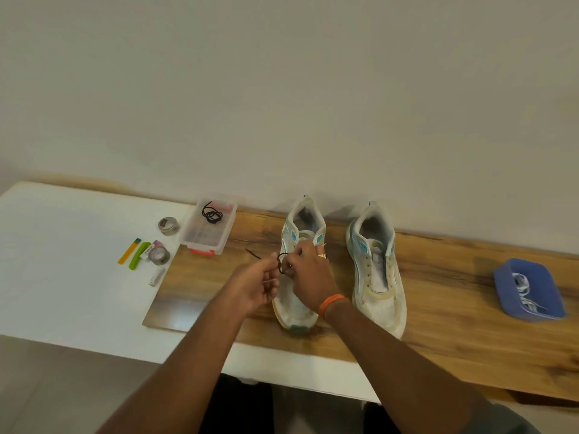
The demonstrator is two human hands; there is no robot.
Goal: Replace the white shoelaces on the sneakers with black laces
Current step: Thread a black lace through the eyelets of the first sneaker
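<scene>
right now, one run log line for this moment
step: lacing left sneaker | both hands pinch black lace | left hand | right hand | right sneaker unlaced

Box (pixel 209 228) left of sneakers (pixel 376 267), tray (pixel 529 289) right.

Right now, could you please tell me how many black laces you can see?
2: one black lace pinched by both hands over the left-hand white sneaker; another coiled black lace in the clear plastic box. None looks hidden.

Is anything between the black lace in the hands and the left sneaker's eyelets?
Nothing separate is visible. The right hand itself covers the left sneaker eyelets, and both it and the left hand pinch the black lace.
</scene>
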